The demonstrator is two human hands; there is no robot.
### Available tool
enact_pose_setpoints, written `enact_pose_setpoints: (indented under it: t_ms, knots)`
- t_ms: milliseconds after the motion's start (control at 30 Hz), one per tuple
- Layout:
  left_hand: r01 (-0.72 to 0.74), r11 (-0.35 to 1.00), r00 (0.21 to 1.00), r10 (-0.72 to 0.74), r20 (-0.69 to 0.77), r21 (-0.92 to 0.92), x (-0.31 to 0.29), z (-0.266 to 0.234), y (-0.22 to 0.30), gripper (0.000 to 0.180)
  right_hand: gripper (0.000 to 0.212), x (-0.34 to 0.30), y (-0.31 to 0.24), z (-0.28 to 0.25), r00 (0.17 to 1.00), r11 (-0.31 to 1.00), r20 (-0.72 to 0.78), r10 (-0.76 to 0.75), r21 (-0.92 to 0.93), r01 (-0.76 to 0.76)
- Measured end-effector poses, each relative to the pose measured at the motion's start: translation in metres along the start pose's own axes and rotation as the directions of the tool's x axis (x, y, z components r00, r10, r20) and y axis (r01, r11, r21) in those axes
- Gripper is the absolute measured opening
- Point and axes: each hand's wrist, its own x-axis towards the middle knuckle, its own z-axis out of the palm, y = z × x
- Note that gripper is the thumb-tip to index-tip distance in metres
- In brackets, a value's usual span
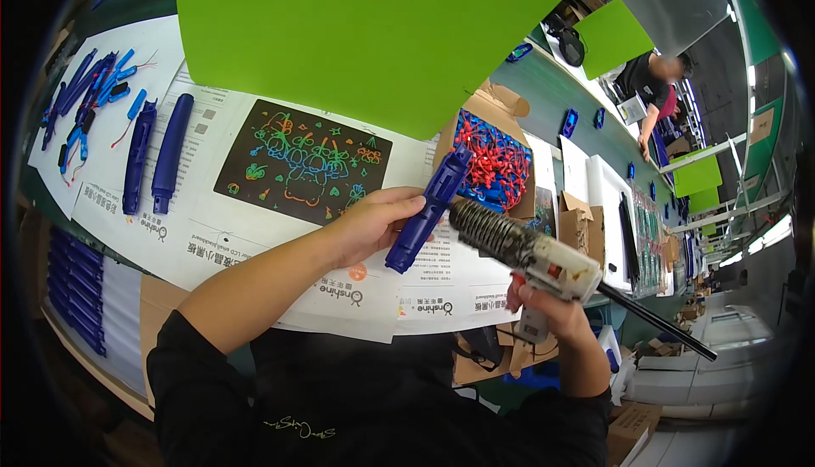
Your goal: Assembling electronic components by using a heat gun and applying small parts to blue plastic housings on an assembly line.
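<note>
Pinched in my left hand (369,227) is a long dark-blue plastic casing half (418,227), tilted with its upper end away to the right. My right hand (556,312) grips a stained white hot glue gun (556,265) by its handle, fingers at the red trigger. A coil spring wraps the gun's front, and its nozzle end is close to the casing; I cannot tell whether they touch. From the back of the gun sticks a black glue stick (658,321). Two more blue casing pieces, one ridged (138,160) and one smooth (172,154), lie on the paper at left.
Behind the casing stands an open cardboard box (508,100) of blue parts with red wires. Blue cylinders with wires (83,115) lie far left; a stack of blue casings (76,293) sits below. A green panel (356,34) rises ahead. Another person (647,85) works at far right.
</note>
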Motion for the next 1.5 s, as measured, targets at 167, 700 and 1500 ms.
enact_pose_setpoints:
  t_ms: [167, 700, 1500]
  knots:
    - [-0.009, 1.000, 1.000, 0.009, 0.014, -0.009, -0.003, -0.002, 0.000, 0.039, 0.022, 0.007, -0.005, 0.000, 0.999, 0.999, 0.028, -0.019, 0.045, 0.018]
    - [-0.016, 1.000, 1.000, 0.016, -0.007, 0.004, 0.002, -0.005, -0.003, 0.039, 0.021, 0.020, -0.015, 0.001, 0.998, 0.997, -0.021, -0.056, 0.061, 0.057]
    - [-0.019, 1.000, 1.000, 0.020, -0.014, 0.021, 0.003, -0.003, -0.004, 0.038, 0.019, 0.008, -0.019, -0.003, 0.998, 0.998, 0.050, -0.039, -0.040, 0.041]
